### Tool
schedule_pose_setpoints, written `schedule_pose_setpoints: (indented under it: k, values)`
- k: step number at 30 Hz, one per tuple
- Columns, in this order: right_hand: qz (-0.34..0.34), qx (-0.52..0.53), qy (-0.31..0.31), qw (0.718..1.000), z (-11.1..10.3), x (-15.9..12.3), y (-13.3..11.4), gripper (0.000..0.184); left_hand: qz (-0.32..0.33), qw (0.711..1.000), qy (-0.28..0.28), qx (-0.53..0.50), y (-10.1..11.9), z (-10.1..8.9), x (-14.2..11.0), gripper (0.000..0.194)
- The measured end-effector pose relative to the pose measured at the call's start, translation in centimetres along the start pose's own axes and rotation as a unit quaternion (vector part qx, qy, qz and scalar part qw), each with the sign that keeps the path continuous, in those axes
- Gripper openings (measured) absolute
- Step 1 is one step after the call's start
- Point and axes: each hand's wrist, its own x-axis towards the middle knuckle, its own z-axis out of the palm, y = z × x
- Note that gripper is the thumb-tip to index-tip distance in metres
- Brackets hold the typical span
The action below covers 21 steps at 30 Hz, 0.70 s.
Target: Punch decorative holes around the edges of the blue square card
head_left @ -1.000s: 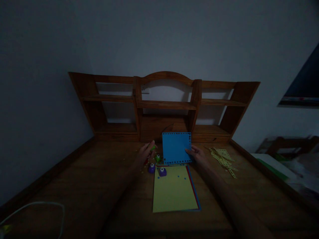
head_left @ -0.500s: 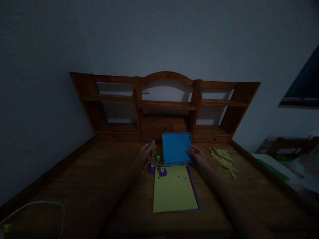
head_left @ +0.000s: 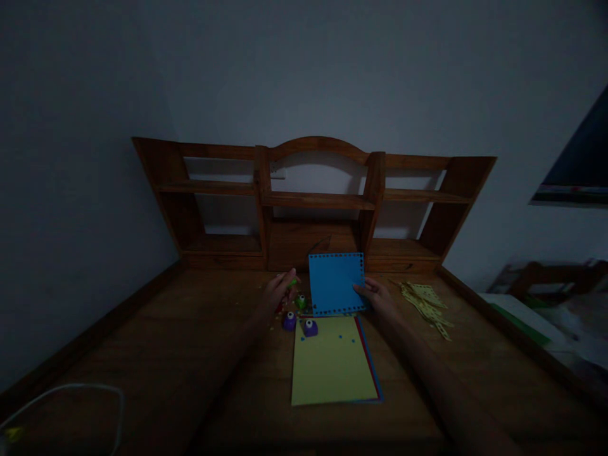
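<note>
**Blue sheet [head_left: 336,283] held in the right hand [head_left: 373,292], the left hand [head_left: 277,293] beside it**

Largest is the pale wall [head_left: 304,76], rising behind the blue sheet. A wide wooden desk [head_left: 190,354] spreads below the sheet and to both sides of it. Beyond the sheet, at the desk's back, stands a wooden shelf unit [head_left: 318,201] with an arched middle.

In front of the blue sheet lies a stack of papers with a yellow sheet [head_left: 332,373] on top and red and blue edges showing at its right. The blue sheet itself is over the desk, with dark holes along its top and bottom edges and part of its right one.

The right hand pinches the blue sheet's right edge, thumb on the near face. The left hand, just left of the sheet and apart from it, is curled on a green piece [head_left: 292,282], mostly hidden by fingers.

Right of the blue sheet lies a pile of perforated yellow strips [head_left: 426,305]. Left of its lower corner sit a green punch [head_left: 301,301] and, nearer, two purple punches [head_left: 289,321], one of them on the yellow sheet. Smallest are the blue bits [head_left: 340,337] in front of the blue sheet.
</note>
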Motion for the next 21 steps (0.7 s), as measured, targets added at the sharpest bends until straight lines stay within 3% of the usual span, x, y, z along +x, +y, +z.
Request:
schedule_pose_setpoints:
  k: [10, 21]
  values:
    - [-0.011, -0.01, 0.007, 1.0, -0.13, 0.08, 0.17, 0.037, 0.02, 1.0, -0.004, -0.009, -0.8, -0.21, 0.24, 0.045]
    - [-0.003, 0.0, 0.007, 1.0, -0.09, 0.08, 0.38, 0.035, 0.01, 0.999, -0.046, 0.018, -0.06, 0.27, -0.42, 0.047]
